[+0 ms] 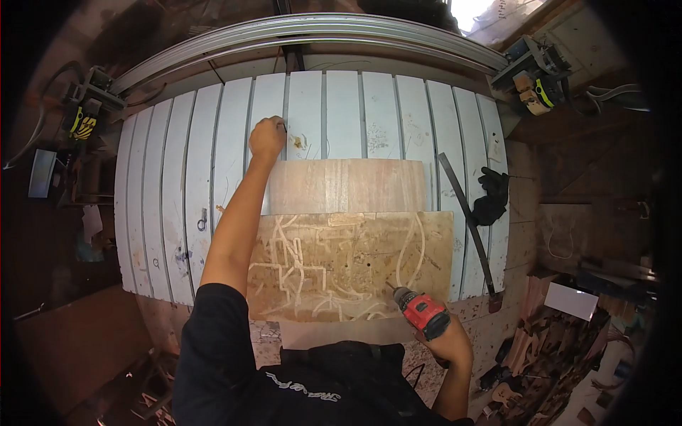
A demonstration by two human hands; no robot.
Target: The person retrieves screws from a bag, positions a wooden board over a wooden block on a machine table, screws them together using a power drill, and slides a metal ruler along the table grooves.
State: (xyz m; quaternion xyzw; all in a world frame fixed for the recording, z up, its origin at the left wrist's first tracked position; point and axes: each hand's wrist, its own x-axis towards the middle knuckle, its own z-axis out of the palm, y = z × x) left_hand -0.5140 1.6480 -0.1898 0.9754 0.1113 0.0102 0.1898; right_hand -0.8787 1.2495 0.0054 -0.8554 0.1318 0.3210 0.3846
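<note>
My right hand (451, 346) grips a red and black cordless drill (424, 314). The drill bit points up and left, over the right part of a brown plywood board (341, 270) marked with routed grooves and a few dark holes. Whether the bit touches the board I cannot tell. My left arm stretches far forward over the white slatted table. There my left hand (266, 137) is closed near a slat gap, its fingertips at a small dark thing too small to name. A smooth pale wooden board (348, 184) lies between, its near edge meeting or under the plywood.
A long dark metal strip (465, 213) lies slanted at the right, with a black glove (491, 197) beside it. A metal gantry rail (305, 30) spans the far side of the white slatted table (167, 192). Wood offcuts (522, 355) are heaped at lower right.
</note>
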